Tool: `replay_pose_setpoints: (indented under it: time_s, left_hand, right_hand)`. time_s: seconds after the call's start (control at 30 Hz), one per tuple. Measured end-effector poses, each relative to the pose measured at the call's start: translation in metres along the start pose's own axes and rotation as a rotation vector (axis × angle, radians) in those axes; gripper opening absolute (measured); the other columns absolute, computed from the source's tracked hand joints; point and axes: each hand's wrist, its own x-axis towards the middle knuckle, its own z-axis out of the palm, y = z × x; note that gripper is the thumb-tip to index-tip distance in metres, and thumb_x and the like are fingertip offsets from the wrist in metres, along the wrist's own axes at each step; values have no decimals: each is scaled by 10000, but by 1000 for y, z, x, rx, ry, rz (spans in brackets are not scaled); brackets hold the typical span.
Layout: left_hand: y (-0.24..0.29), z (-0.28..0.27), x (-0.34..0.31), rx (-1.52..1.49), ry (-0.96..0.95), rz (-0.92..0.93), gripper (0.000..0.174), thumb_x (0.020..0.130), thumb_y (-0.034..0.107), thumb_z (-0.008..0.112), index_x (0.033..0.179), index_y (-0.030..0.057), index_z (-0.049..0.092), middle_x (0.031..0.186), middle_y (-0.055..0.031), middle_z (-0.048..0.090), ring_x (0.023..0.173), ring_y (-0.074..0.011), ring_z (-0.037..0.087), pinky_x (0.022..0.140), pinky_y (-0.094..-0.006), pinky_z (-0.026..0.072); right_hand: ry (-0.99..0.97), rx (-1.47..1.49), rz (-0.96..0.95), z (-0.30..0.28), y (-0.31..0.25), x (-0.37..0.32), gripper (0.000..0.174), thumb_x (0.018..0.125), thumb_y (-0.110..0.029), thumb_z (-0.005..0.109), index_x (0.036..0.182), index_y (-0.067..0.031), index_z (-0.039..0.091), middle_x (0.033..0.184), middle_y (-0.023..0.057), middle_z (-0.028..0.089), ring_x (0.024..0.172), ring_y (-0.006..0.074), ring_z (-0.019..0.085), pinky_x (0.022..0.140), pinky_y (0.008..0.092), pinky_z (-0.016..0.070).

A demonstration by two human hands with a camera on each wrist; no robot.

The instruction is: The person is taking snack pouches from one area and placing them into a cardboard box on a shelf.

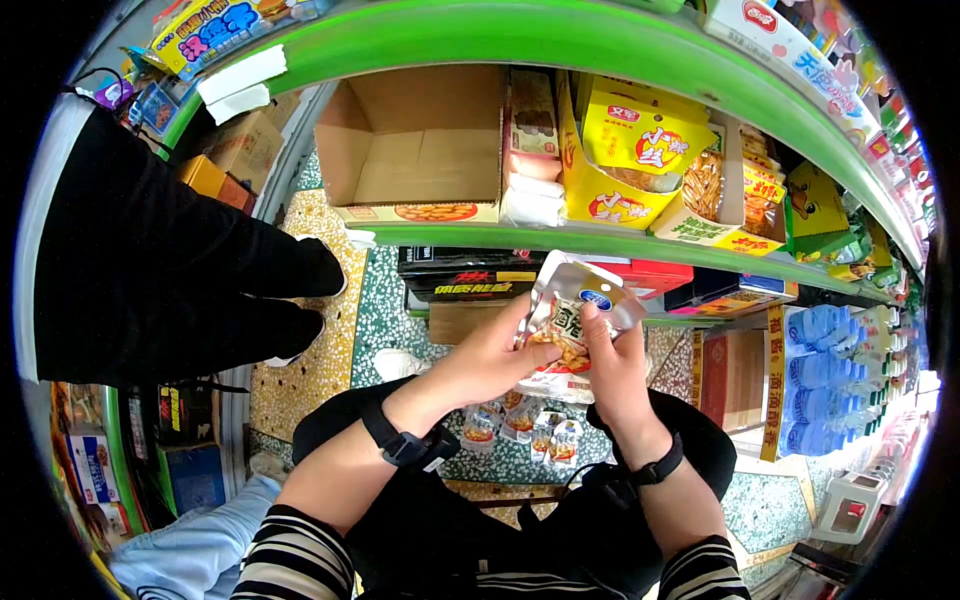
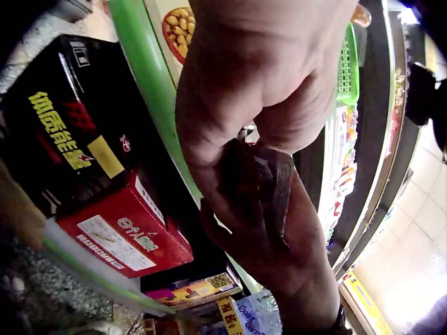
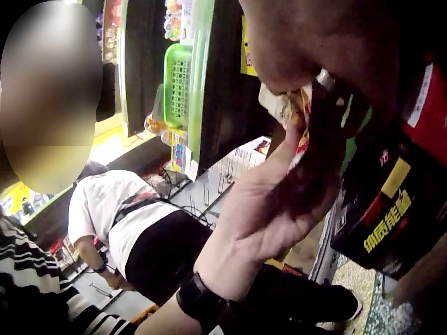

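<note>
Both hands hold a snack pouch (image 1: 563,335) with a silvery edge, a blue oval logo and printed food on its front. My left hand (image 1: 487,352) grips its left side, thumb across the front. On the right side, my right hand (image 1: 618,366) pinches it with the thumb near the logo. The left wrist view shows the pouch (image 2: 274,181) dark and mostly hidden between the hands. In the right wrist view, a small part of the pouch (image 3: 302,115) shows. Several small snack packets (image 1: 520,420) lie on the speckled floor below the hands.
A green-edged shelf (image 1: 480,238) ahead bears an open cardboard box (image 1: 415,160) and yellow snack boxes (image 1: 625,150). Black drink cartons (image 1: 465,270) stand beneath it. Wrapped water bottles (image 1: 825,380) are at the right. Another person's dark-clothed legs (image 1: 200,240) are at the left.
</note>
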Motion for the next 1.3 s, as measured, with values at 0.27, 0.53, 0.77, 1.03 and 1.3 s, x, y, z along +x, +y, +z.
replay_pose_setpoints:
  time_s: [0.27, 0.53, 0.77, 1.03, 1.3]
  left_hand:
    - [2, 19, 0, -209, -24, -203, 732, 819, 35, 715, 1386, 1, 253, 1274, -109, 513, 1163, -150, 522, 958, -299, 457]
    - [-7, 12, 0, 101, -57, -102, 720, 819, 33, 706, 1382, -1, 258, 1258, -106, 526, 1152, -158, 527, 971, -314, 442]
    - [-10, 9, -5, 120, -145, -151, 734, 842, 33, 680, 1418, 44, 225, 1259, -90, 509, 1126, -154, 523, 961, -326, 446]
    - [-19, 3, -26, -25, 15, -297, 555, 834, -44, 581, 1340, 20, 362, 1204, -110, 544, 1037, -188, 587, 877, -342, 503]
    - [-98, -52, -26, 235, 26, -507, 510, 891, 231, 649, 1286, 23, 403, 990, -86, 590, 806, -161, 577, 653, -303, 478]
  right_hand:
    - [113, 210, 40, 2, 3, -3, 230, 972, -144, 539, 1147, -12, 469, 1056, 59, 590, 922, 84, 553, 792, 243, 473]
    - [-28, 221, 120, -20, 3, 9, 136, 978, -149, 525, 1058, -39, 522, 977, 35, 622, 870, 78, 587, 783, 252, 496]
    - [-37, -55, 52, -31, -4, 9, 148, 980, -181, 531, 905, -57, 560, 788, -42, 542, 702, 27, 457, 618, 205, 394]
    - [-70, -337, -270, -26, -3, -4, 144, 895, -119, 582, 948, -5, 512, 882, 228, 583, 829, 415, 596, 658, 435, 482]
    - [-27, -276, -137, -9, 20, -23, 217, 855, -219, 578, 922, -15, 547, 808, 206, 598, 768, 394, 611, 676, 483, 486]
